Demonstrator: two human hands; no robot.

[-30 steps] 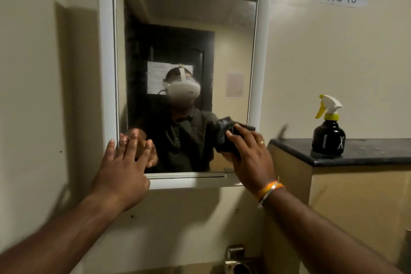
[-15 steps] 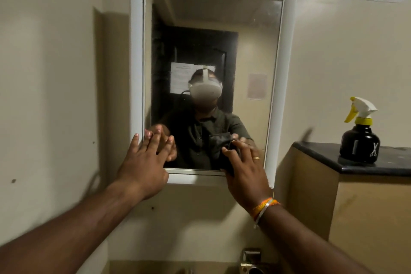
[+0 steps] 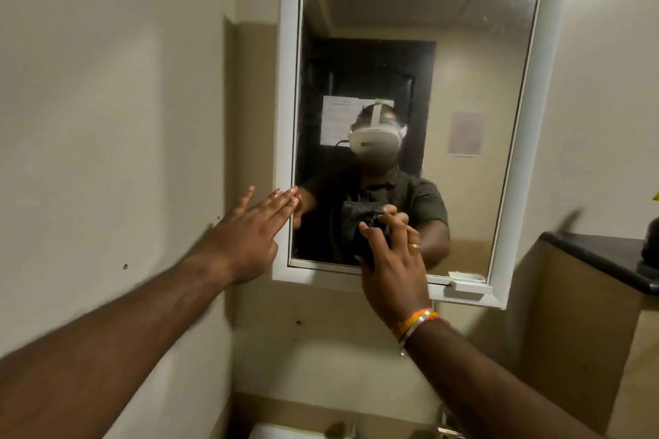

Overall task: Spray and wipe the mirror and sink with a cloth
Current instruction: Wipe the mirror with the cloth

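A white-framed mirror [image 3: 463,46] hangs on the beige wall. My right hand [image 3: 392,267] presses a dark cloth [image 3: 360,224] against the lower middle of the glass, just above the bottom frame. My left hand [image 3: 249,235] is flat with fingers spread, its fingertips resting on the mirror's left frame edge. The black spray bottle [image 3: 650,253] is cut off at the right edge, standing on a black countertop [image 3: 599,253]. A sliver of the sink [image 3: 285,431] and a metal tap [image 3: 447,428] show at the bottom.
A beige cabinet [image 3: 577,349] under the black countertop juts out at the right, close to my right arm. The wall at the left steps forward beside the mirror. A person wearing a white headset is reflected in the glass.
My view has swung left, pushing the spray bottle almost out of frame. My right hand with the cloth slid left along the mirror's bottom edge. My left hand shifted onto the left frame.
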